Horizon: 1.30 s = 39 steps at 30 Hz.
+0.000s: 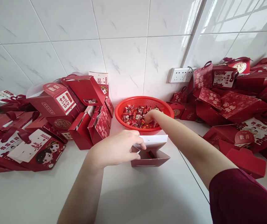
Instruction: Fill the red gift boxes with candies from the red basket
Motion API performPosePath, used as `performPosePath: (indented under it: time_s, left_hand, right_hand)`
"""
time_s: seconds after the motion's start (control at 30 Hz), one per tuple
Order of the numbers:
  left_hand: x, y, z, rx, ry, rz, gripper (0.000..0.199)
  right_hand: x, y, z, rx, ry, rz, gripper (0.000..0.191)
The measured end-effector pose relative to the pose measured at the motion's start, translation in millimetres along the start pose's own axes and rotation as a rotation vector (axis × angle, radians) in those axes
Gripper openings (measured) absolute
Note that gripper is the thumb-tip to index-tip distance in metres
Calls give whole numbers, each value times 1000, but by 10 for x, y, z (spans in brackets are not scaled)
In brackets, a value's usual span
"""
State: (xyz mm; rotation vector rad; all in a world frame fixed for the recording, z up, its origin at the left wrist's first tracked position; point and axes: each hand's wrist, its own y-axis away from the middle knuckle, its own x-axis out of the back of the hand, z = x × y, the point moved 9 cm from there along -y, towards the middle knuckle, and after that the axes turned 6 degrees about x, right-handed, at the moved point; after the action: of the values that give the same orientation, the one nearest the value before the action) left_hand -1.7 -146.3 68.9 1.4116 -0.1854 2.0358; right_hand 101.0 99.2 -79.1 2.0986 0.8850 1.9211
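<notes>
White tabletop (pixel 128 199) nearest. On it, open paper box (pixel 147 163), mouth up. Left hand (pixel 116 147) curled at box's left rim, thumb and fingers slightly apart; whether pinching, cannot tell. Box probably light, creases easily; best held by side walls. Beyond, right hand (pixel 153 117) dips among wrapped candies (pixel 131 116) in red basket (pixel 145 100); fingertips hidden, grip cannot tell. Candies likely light, slick; pinch wrappers. Tiled wall (pixel 124 62) behind.

At the far side, a grey-veined tiled wall (pixel 124 25), with a white socket strip (pixel 180 75) on its right part
</notes>
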Motion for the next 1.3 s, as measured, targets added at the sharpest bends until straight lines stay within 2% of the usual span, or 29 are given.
performPosePath:
  time_s: [0.1, 0.27, 0.4, 0.5, 0.63, 0.8, 0.97, 1.1, 1.3]
  left_hand:
    - [4, -5, -8, -10, 6, 10, 25]
    - [7, -5, -1, -12, 19, 1, 25]
    - [10, -5, 0, 0, 18, -8, 25]
    - [10, -10, -5, 2, 21, -6, 25]
    - [13, -15, -10, -2, 13, -3, 25]
    - [14, 1, -10, 4, 5, -14, 25]
    - [-24, -54, 52, -30, 39, -24, 23]
    - [-63, -197, 100, -78, 91, -19, 22]
    - [104, -304, 16, -88, 205, 186, 19]
  right_hand:
    - [-115, 53, 30, -20, -57, -204, 25]
    - [-229, 178, 47, 37, -146, -391, 31]
    - [-322, 230, 22, 75, -158, -441, 23]
    - [-310, 227, -45, 125, -159, -400, 18]
    - [-152, 266, -90, 198, -167, -237, 19]
    - [111, 540, -57, 335, -280, 81, 16]
    - [257, 1022, 137, 441, -487, 468, 23]
    - [261, 1463, 283, 490, -636, 699, 31]
    - [475, 2201, 282, 718, -1016, 1048, 27]
